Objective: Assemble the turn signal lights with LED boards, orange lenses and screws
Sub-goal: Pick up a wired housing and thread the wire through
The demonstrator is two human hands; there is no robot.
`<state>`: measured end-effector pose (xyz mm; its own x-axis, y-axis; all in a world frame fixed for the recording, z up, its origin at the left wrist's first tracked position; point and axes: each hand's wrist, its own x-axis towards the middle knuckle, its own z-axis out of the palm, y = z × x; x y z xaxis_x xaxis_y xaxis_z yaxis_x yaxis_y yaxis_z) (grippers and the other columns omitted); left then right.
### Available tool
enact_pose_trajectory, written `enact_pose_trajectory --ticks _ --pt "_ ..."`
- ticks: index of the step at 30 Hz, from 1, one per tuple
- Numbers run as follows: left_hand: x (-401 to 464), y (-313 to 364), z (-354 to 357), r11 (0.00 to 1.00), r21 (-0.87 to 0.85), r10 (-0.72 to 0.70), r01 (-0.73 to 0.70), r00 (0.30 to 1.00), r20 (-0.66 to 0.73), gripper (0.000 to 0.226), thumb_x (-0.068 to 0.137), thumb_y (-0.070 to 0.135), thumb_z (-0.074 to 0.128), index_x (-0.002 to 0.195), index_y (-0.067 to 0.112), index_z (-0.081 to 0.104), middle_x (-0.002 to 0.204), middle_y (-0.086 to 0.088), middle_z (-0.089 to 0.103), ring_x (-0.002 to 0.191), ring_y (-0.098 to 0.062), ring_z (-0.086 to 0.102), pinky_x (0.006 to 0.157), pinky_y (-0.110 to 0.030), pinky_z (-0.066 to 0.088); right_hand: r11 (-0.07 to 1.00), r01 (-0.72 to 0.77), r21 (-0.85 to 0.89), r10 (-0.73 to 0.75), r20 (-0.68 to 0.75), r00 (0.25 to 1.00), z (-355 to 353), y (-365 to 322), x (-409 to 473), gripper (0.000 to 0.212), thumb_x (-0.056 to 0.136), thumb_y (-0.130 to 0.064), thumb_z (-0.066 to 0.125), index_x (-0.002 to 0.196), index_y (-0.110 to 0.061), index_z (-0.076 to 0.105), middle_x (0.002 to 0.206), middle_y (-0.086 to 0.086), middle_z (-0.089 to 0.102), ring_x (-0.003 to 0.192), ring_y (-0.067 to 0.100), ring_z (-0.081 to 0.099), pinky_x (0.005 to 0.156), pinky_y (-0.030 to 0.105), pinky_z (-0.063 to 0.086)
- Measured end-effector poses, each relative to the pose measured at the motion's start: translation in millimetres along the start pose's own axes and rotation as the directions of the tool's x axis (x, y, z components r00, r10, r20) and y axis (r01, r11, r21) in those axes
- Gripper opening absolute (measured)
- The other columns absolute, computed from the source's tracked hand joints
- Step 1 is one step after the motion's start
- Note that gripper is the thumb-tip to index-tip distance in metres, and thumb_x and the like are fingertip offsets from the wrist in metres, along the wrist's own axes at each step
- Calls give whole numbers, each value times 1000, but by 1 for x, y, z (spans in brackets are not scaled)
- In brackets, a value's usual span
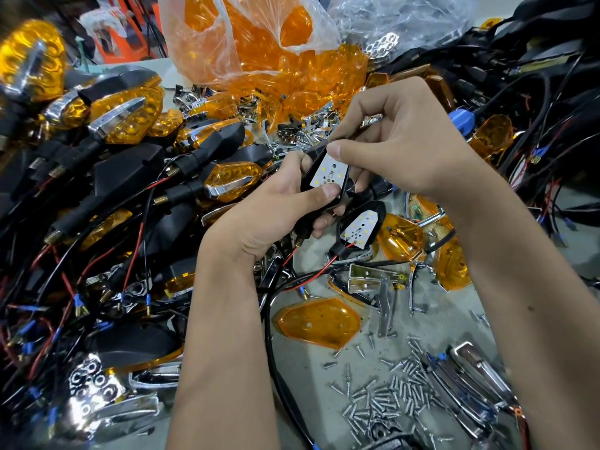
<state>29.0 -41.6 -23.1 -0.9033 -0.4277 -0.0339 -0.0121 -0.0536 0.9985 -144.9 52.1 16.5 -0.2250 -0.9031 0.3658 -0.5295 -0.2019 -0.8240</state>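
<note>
1. The left hand (285,203) grips a black lamp housing (316,186) from below, its fingers curled round the body and its thumb pressed on the lower end of the white LED board (329,170) that lies in the housing.
2. The right hand (399,141) comes from above; its thumb and bent fingers pinch the upper tip of the same housing and board.
3. Just below the hands, a second housing with a board (358,227) in it lies on the grey tabletop (311,378), red and black wires running out of its lower end.
4. A loose orange lens (319,323) lies flat on the tabletop near the left forearm, with another orange lens (402,241) just right of the second housing.
5. A heap of silver screws (386,397) is spread over the tabletop at the lower right, beside chrome trim pieces (470,378).
6. To the left sits a pile of finished lamps (123,121) with orange lenses and black stems, tangled with wires.
7. At the back, a clear plastic bag (246,40) holds many orange lenses.
</note>
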Motion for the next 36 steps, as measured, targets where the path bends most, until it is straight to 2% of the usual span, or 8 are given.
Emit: enact_pose_trajectory --ticks 4,10,23,26,29,32,34,36 --pt "0 0 0 1000 2 1 -1 1000 -9 42 94 18 62 120 18 30 87 -13 63 62 -20 47 59 -33 46 1000 4 0 -4 1 1000 0 -2 -1 14 91 -9 78 81 -5 69 70 15 73 54 27 72 53 33 60" --pt "-2 2 3 999 -41 2 -3 1000 -26 39 93 16 61 119 14 32 86 -11 64 62 -20 47 59 -32 47 999 -4 -44 3 -11 1000 0 -6 0 12 91 -7 77 84 -1 70 57 5 69 49 22 70 51 30 58" --pt "-4 4 4 999 -37 -1 0 1000 -10 42 94 15 61 125 17 32 88 -13 62 65 -20 50 62 -34 48 997 7 -82 -6 14 1000 -2 -11 -1 10 91 -9 77 84 -6 71 58 2 69 48 19 70 52 27 57" --pt "-4 4 4 1000 -13 -17 17 1000 -14 45 93 17 63 126 7 34 87 -14 64 66 -23 51 64 -40 47 997 1 -83 1 30 1000 -4 -9 -1 10 92 -9 78 85 -4 72 58 2 70 48 20 70 52 30 58" --pt "-2 5 4 998 12 -67 67 998 -11 59 93 21 64 137 0 31 90 -17 67 69 -27 54 66 -42 48 997 -19 -77 25 73 997 -6 -8 -2 10 91 -8 78 84 -3 73 57 5 69 47 24 69 49 32 57" --pt "3 4 7 998 -20 -67 68 998 9 42 94 19 62 128 9 39 93 -13 69 77 -27 58 66 -40 53 997 -40 -65 49 154 987 -8 -7 -3 9 91 -2 77 84 1 73 56 7 70 47 26 69 46 27 55" --pt "7 1 8 998 49 -41 43 999 -35 37 92 22 62 125 13 47 99 -2 68 92 -19 59 77 -42 52 997 -64 -37 70 192 979 -8 -6 -3 9 91 1 75 84 4 72 58 9 71 46 30 70 44 28 54" --pt "10 -2 10 997 71 -7 12 998 -66 30 93 23 61 122 18 54 105 2 64 103 -15 57 85 -40 52 997 -78 -22 81 175 981 -7 -5 -3 10 92 0 75 83 3 71 60 10 71 46 33 69 44 32 56"
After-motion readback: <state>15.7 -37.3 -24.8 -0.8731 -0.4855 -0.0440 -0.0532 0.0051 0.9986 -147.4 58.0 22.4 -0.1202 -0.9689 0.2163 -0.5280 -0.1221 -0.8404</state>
